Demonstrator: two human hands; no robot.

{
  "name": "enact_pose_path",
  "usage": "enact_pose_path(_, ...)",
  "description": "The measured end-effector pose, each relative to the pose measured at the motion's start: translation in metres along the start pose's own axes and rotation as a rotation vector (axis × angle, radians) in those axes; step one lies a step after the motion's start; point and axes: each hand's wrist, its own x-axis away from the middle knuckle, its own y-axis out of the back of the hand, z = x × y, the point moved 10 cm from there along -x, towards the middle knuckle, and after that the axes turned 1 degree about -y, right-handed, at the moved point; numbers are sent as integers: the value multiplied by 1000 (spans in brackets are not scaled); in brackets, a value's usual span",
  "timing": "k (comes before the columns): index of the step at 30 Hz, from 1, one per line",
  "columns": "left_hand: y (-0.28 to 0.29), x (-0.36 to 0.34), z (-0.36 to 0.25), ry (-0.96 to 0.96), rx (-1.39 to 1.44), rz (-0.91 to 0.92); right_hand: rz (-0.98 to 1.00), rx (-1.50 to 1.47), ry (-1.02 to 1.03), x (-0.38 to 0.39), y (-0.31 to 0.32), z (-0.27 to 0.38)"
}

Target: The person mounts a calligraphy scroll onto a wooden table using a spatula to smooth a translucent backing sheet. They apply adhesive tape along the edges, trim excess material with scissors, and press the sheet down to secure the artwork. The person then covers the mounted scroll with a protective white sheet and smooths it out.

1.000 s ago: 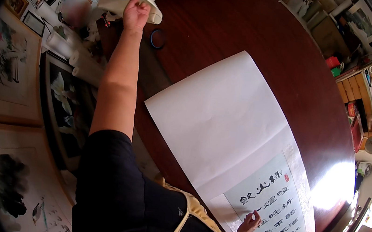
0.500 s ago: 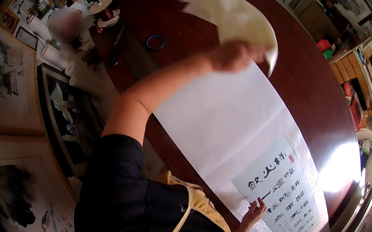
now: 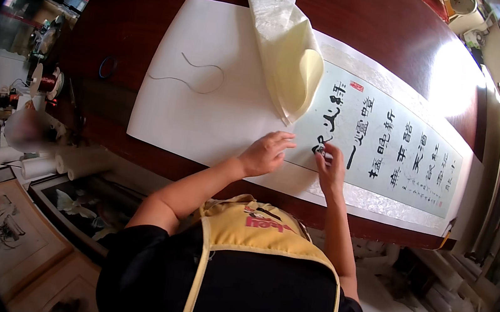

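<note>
My left hand [image 3: 266, 155] is just above the lower edge of a long paper scroll [image 3: 167, 113], its fingers loosely bent and apart, holding nothing visible. My right hand [image 3: 331, 165] is beside it over the pale blue-grey calligraphy panel [image 3: 413, 190] with black brush characters, fingers bent and slightly apart with nothing visible in them. Beyond both hands a crumpled cream sheet [image 3: 278, 40], paper or cloth, lies folded over the scroll's top edge and middle. A thin grey cord [image 3: 221, 78] curves across the blank white part at the left.
A dark red wooden table [image 3: 128, 26] carries a blue ring [image 3: 102, 65] and a spool stand [image 3: 51, 82] at the left. Paper rolls [image 3: 82, 162] and framed paintings [image 3: 19, 233] crowd the lower left. Long strips [image 3: 493, 156] stand beyond the scroll's right end.
My left hand has released the cream sheet onto the scroll and come back beside my right hand. The cord now shows on the white paper. The view has turned, showing the scroll lengthwise.
</note>
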Motion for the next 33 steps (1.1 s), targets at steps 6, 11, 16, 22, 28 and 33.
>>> enact_pose_path(6,63,21,65,108,-483,-299,3,0,191,-83,-40,61)
enact_pose_path(11,267,122,206,813,-853,-512,-160,-33,195,-127,-40,67)
enact_pose_path(16,357,202,149,1359,-950,-882,-250,134,208,-158,-3,49)
enact_pose_path(22,303,191,79,818,-982,-1016,-253,582,262,-214,7,60)
enact_pose_path(28,173,103,19,424,-731,-828,32,323,520,-226,2,101)
enact_pose_path(33,63,77,59,709,549,-777,-136,-806,-82,-175,49,51)
